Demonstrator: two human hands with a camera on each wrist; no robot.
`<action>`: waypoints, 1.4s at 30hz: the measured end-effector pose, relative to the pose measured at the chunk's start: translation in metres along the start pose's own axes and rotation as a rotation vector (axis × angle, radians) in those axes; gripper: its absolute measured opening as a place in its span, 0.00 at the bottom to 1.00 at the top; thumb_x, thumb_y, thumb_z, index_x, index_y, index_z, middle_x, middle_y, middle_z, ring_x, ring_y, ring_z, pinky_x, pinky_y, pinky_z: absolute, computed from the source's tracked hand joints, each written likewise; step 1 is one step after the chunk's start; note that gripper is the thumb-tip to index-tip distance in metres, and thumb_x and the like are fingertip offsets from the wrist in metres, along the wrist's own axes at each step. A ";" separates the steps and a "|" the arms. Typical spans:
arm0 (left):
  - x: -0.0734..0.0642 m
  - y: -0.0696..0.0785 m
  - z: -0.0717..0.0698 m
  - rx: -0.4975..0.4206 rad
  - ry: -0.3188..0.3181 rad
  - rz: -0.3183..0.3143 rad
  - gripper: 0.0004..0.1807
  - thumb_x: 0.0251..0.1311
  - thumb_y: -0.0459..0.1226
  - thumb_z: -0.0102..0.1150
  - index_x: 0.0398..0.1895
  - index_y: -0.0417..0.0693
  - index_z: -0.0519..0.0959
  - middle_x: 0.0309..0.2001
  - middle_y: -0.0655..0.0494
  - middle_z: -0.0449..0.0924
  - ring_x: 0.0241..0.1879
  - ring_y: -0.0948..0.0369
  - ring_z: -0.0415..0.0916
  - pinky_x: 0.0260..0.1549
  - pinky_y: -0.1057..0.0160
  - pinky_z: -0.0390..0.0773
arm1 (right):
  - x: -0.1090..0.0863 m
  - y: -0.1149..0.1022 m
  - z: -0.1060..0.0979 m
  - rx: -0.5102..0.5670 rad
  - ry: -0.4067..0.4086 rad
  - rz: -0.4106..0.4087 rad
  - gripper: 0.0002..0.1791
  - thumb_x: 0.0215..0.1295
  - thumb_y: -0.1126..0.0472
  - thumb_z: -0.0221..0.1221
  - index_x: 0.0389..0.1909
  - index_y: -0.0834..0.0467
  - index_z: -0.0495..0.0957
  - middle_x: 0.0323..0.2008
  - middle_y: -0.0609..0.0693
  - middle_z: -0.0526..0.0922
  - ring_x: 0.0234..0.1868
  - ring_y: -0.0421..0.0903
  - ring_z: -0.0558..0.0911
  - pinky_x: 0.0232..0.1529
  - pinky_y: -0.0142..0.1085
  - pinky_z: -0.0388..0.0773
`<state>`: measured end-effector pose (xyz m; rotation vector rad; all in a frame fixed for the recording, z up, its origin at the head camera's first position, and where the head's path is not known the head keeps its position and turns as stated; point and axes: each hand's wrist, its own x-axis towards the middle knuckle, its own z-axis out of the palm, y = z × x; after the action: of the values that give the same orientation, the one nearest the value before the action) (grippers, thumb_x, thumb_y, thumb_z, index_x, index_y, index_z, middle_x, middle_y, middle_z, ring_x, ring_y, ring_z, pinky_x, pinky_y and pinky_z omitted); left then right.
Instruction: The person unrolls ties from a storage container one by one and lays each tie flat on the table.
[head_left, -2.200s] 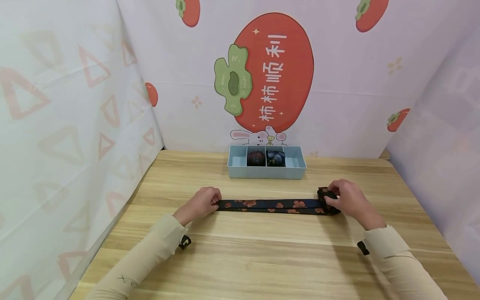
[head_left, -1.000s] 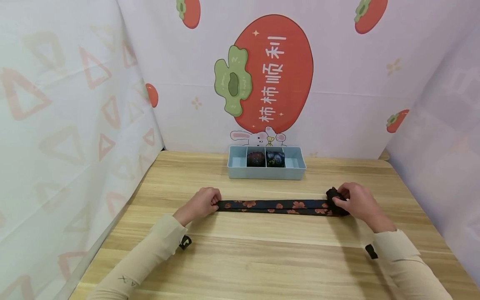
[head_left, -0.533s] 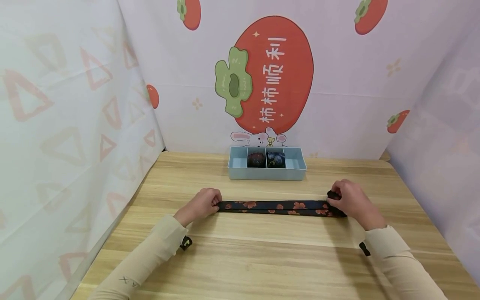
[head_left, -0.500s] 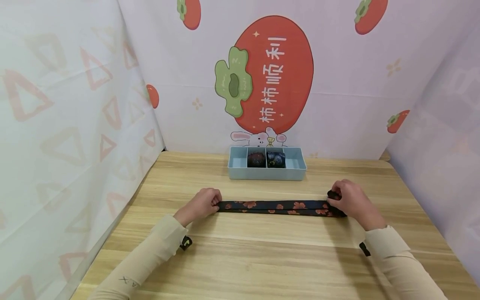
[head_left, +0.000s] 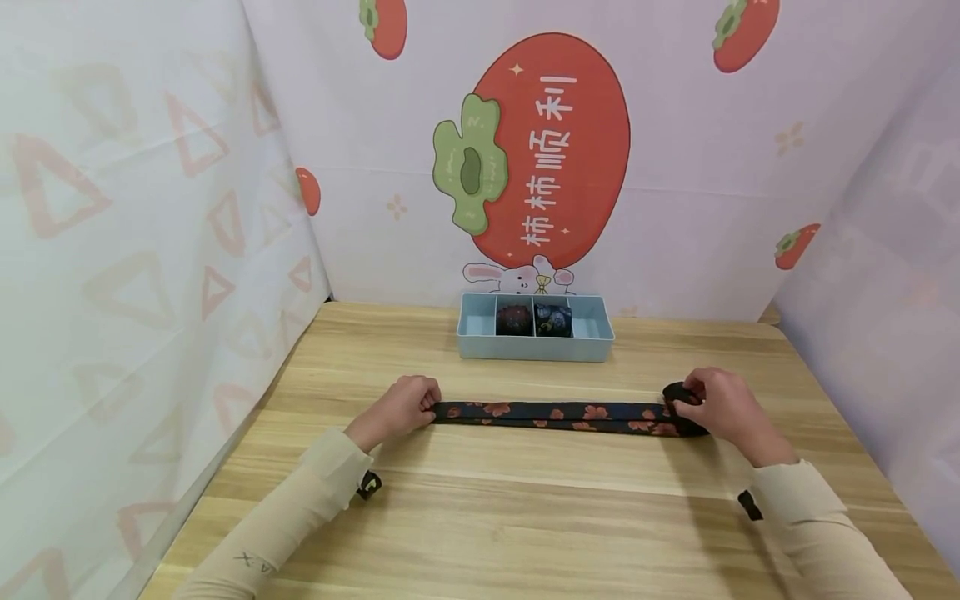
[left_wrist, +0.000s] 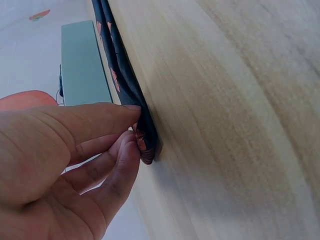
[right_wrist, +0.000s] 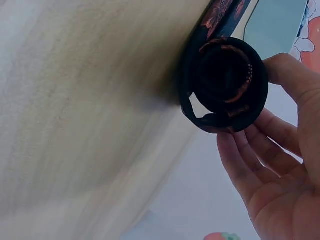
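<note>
A dark necktie (head_left: 555, 414) with orange flowers lies stretched across the wooden table, its right part wound into a roll (right_wrist: 256, 92). My left hand (head_left: 401, 406) pinches the flat left end between thumb and fingers; the left wrist view shows the tie's tip (left_wrist: 145, 145) just below those fingertips. At the other end, my right hand (head_left: 731, 412) holds the roll with the thumb on one side and the fingers on the other. Seen end-on in the right wrist view, the coil has a hollow middle, and its outer turn stands loose with a gap.
Behind the tie stands a pale blue divided box (head_left: 532, 348). Two of its middle compartments hold a dark red roll (head_left: 514, 320) and a dark blue patterned roll (head_left: 553, 320). Printed cloth (head_left: 675, 250) hangs along the table's back and both sides.
The right hand and the roll have moved to the right with some back-and-forth, and the flat stretch of tie looks slightly longer. The left hand has stayed at the tie's left end.
</note>
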<state>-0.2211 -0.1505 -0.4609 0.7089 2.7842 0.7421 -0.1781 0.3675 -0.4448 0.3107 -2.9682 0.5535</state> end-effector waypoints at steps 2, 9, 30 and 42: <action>0.000 0.000 0.000 0.003 -0.003 0.004 0.08 0.59 0.23 0.72 0.39 0.37 0.83 0.37 0.49 0.84 0.36 0.62 0.78 0.41 0.61 0.84 | 0.000 0.000 -0.001 -0.004 -0.012 0.004 0.16 0.59 0.60 0.74 0.38 0.69 0.84 0.35 0.62 0.87 0.34 0.54 0.84 0.39 0.52 0.83; 0.001 0.002 0.000 0.022 -0.007 -0.005 0.08 0.59 0.24 0.72 0.39 0.37 0.84 0.37 0.50 0.84 0.36 0.62 0.78 0.42 0.60 0.84 | 0.007 -0.014 -0.007 -0.020 -0.032 -0.001 0.17 0.61 0.59 0.74 0.41 0.69 0.84 0.36 0.61 0.86 0.35 0.53 0.83 0.40 0.54 0.82; 0.004 0.000 -0.002 0.024 -0.033 -0.002 0.08 0.59 0.23 0.72 0.40 0.36 0.84 0.37 0.49 0.84 0.37 0.61 0.78 0.42 0.60 0.84 | -0.012 0.008 0.004 -0.042 0.076 -0.031 0.16 0.51 0.65 0.78 0.33 0.68 0.82 0.31 0.59 0.81 0.31 0.50 0.78 0.33 0.46 0.79; 0.004 0.001 -0.004 0.031 -0.041 0.008 0.08 0.59 0.24 0.72 0.40 0.37 0.84 0.37 0.50 0.84 0.36 0.62 0.77 0.41 0.61 0.83 | -0.010 0.002 0.003 -0.091 0.064 -0.034 0.18 0.55 0.60 0.78 0.36 0.68 0.83 0.33 0.59 0.82 0.31 0.50 0.79 0.35 0.48 0.80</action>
<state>-0.2250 -0.1498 -0.4575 0.7325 2.7634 0.6791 -0.1688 0.3696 -0.4499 0.3284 -2.9099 0.4156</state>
